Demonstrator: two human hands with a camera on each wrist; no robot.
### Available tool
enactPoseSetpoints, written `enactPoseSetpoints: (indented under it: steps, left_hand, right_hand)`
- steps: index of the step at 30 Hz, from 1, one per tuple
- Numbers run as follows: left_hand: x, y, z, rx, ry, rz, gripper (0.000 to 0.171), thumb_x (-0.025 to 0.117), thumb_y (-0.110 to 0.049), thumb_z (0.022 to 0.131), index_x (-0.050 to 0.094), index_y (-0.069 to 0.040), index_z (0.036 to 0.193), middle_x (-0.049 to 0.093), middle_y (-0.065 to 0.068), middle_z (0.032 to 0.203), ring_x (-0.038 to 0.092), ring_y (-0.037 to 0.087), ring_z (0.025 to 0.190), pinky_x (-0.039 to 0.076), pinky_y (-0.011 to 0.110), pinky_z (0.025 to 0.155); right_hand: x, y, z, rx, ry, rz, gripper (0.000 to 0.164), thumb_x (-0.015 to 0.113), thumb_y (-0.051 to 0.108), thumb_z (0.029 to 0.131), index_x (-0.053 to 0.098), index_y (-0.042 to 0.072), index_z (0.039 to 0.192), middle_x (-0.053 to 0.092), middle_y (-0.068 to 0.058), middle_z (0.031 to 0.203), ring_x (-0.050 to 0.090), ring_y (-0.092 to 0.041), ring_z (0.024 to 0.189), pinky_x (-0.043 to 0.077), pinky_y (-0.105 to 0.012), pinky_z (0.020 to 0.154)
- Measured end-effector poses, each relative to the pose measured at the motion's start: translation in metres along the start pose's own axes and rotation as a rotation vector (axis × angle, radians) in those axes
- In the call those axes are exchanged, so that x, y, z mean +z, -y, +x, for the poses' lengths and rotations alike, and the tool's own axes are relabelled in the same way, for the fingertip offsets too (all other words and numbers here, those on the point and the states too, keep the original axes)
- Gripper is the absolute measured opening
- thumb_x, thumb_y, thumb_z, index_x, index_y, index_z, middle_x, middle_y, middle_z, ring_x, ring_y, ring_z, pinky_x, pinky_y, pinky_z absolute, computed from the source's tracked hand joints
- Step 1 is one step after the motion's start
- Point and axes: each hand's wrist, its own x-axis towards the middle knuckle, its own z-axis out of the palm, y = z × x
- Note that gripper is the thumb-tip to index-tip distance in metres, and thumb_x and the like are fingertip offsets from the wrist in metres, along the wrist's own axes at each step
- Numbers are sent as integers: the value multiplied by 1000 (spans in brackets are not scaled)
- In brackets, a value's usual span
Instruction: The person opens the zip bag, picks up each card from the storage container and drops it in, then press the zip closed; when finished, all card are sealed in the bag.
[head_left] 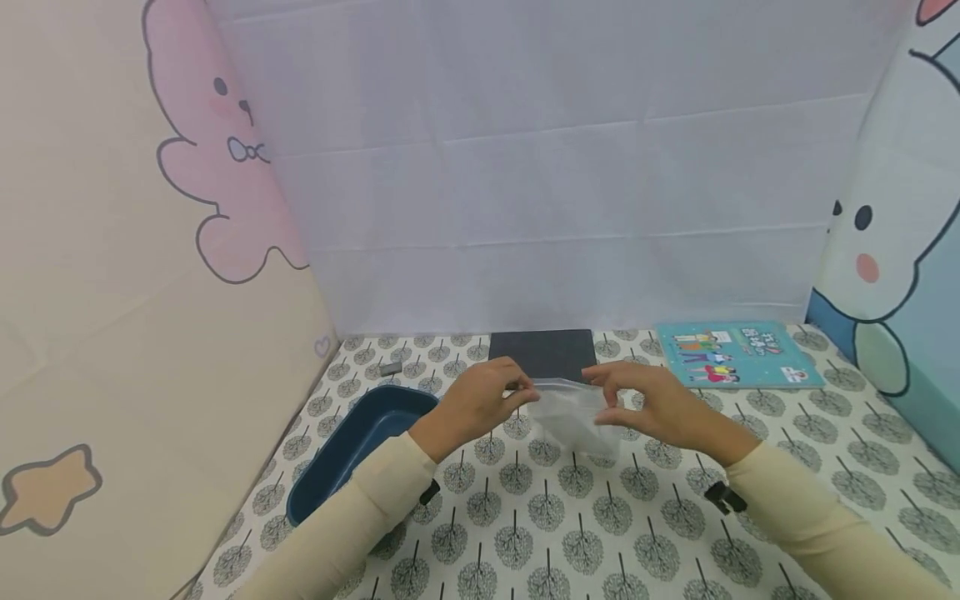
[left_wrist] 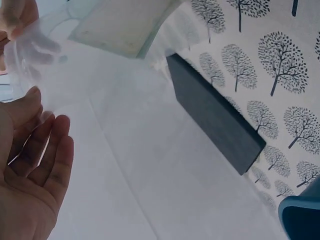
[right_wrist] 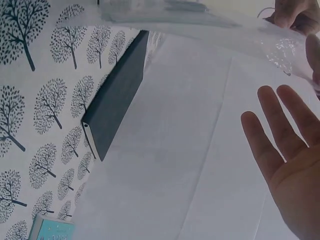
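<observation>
A clear plastic bag [head_left: 572, 421] hangs between the two hands, above the patterned tabletop. My left hand [head_left: 483, 398] pinches the bag's upper left corner between thumb and fingers. At the bag's right side, my right hand [head_left: 647, 404] pinches the upper edge with thumb and index finger; its other fingers [right_wrist: 274, 142] stretch out loosely in the right wrist view. A flat, pale greenish piece [left_wrist: 125, 27] shows at the bag's lower part in the left wrist view.
Left of the hands stands a dark blue tub [head_left: 322, 471]. Behind it lies a small grey block [head_left: 391, 368]. A flat black rectangular item [head_left: 543, 350] is beyond the bag, and a teal illustrated book [head_left: 738, 357] lies at the back right. White cloth [head_left: 562, 192] hangs behind.
</observation>
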Motion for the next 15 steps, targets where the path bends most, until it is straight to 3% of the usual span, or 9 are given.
enactPoseSetpoints:
  steps: [4,8,11,15]
  left_hand:
    - [-9,-2,-1,-30,39,-30,16,71,-30,95,77,-17,99,67,-8,96,61,3,80,51,21,70]
    - [-15,-6,-3,-32,21,-71,14,73,-28,93,78,-18,100,69,-9,92,62,3,78,51,21,68]
    - [-18,-9,-6,-37,12,-70,21,73,-29,93,73,-17,111,71,-9,91,64,3,78,52,23,68]
    - [-18,-13,-7,-82,68,-55,28,70,-30,97,68,-17,122,70,-10,93,62,3,79,51,25,66]
  right_hand:
    - [-7,-1,2,-3,-77,-80,32,84,9,80,59,29,84,72,5,108,68,-18,99,56,-41,75]
    - [-10,-2,4,25,-136,-72,29,84,8,79,65,29,84,67,17,89,67,-10,86,55,-36,71]
    - [-9,-2,4,58,-150,-33,29,85,7,79,63,27,85,63,20,84,68,-7,85,56,-35,71]
    - [-7,1,4,84,-120,-10,31,83,7,83,64,19,105,62,19,86,67,-6,84,56,-34,71]
